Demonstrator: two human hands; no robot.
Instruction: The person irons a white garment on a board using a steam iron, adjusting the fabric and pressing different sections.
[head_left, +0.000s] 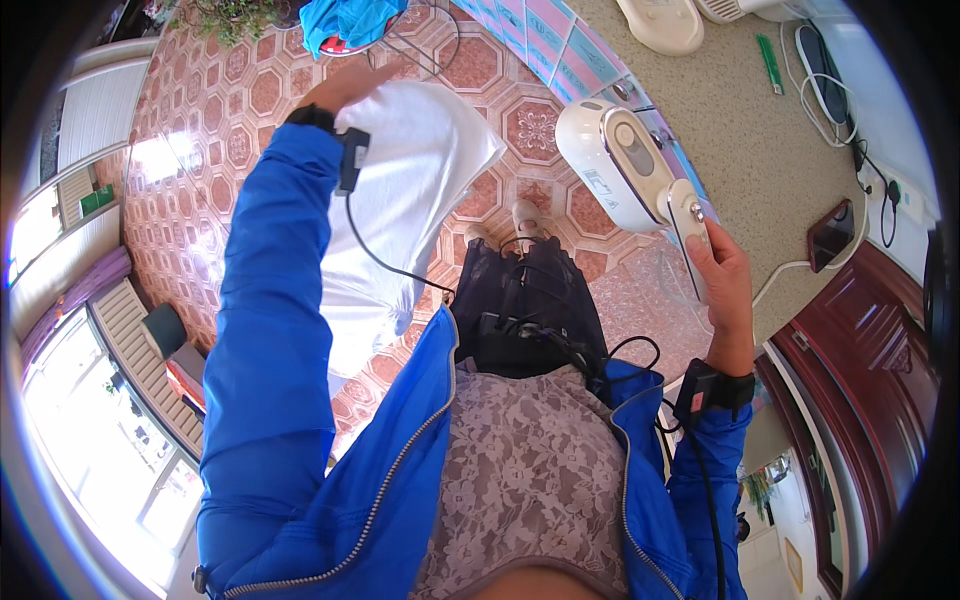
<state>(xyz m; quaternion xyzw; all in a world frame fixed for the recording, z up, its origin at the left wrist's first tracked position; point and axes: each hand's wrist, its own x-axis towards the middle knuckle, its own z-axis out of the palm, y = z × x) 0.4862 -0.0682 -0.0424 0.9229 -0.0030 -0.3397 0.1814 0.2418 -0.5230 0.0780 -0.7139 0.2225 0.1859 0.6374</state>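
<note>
My right hand (724, 274) is shut on the handle of a cream and white handheld garment steamer (619, 165), held up at the right beside the counter. A pale cord hangs near its handle. My left hand (356, 84) reaches out at the upper left, at the top edge of a white cloth (390, 172) that hangs or lies below it. Its fingers are blurred, so whether they grip the cloth cannot be told. The cloth spreads down along my left forearm.
On the speckled counter (735, 150) at the right lie a phone (830, 234), a green comb-like item (770, 64), a power strip (821, 75) and white cables. Blue fabric (352, 26) rests on a stool at the top, near a plant (225, 15).
</note>
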